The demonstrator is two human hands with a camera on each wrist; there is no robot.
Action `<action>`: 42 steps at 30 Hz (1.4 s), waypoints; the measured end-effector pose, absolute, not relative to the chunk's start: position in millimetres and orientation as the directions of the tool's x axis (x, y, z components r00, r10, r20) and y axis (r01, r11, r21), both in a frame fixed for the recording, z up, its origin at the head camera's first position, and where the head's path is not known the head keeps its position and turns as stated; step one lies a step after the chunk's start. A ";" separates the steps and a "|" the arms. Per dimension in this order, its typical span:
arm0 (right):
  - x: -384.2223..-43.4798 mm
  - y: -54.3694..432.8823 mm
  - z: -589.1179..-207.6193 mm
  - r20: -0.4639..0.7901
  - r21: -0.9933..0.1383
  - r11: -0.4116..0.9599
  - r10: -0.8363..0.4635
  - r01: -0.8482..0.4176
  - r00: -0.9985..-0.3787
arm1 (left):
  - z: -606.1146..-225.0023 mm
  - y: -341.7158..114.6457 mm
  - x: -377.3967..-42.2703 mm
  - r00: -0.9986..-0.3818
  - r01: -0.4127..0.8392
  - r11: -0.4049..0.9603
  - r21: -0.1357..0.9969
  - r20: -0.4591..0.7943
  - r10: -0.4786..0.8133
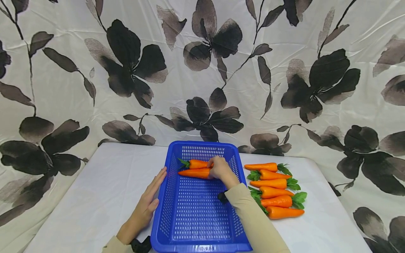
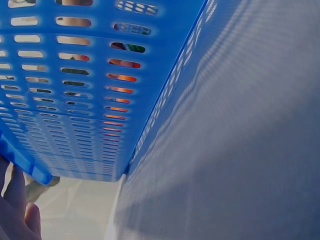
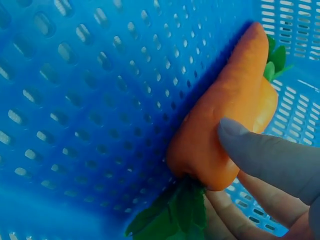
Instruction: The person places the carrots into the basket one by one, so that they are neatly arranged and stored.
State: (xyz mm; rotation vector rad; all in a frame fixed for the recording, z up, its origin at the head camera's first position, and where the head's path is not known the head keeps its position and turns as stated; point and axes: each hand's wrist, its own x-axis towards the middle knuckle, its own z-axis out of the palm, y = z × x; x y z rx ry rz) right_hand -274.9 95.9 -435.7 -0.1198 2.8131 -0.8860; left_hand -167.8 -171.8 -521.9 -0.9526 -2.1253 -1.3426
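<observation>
Inside the blue plastic basket [image 1: 202, 211], my right hand [image 1: 220, 170] holds a carrot [image 1: 193, 173] near its leafy end. In the right wrist view the thumb [image 3: 265, 150] presses on the orange body, with fingers below it and green leaves [image 3: 172, 215] hanging at the near end. The carrot's tip points left in the head view. A second carrot [image 1: 197, 164] lies just behind it, its leaves to the left. My left hand [image 1: 145, 203] rests with straight fingers against the basket's left rim; part of it shows at the left wrist view's lower left corner.
Right of the basket, several carrots [image 1: 273, 183] lie in a column on the white table [image 1: 117, 168], leaves pointing alternately left and right. The basket's slotted side wall [image 2: 75, 100] fills much of the left wrist view. A floral cloth [image 1: 202, 80] hangs behind the table.
</observation>
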 end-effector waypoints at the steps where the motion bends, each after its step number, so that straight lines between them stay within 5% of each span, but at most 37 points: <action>1: -274.8 96.1 -434.3 -0.158 -0.579 0.815 -0.136 -0.020 -0.978 | -522.0 -171.9 -167.7 -0.662 0.750 0.288 0.596 0.681 0.314; 26: -238.0 160.9 -339.0 0.100 -0.775 0.611 -0.136 -0.163 -0.986 | -521.8 -173.0 -168.2 -0.675 0.737 0.297 0.607 0.667 0.315; 42: -183.7 245.9 -325.6 0.399 -0.753 0.534 -0.095 -0.385 -0.912 | -522.4 -173.3 -167.9 -0.673 0.740 0.298 0.603 0.669 0.316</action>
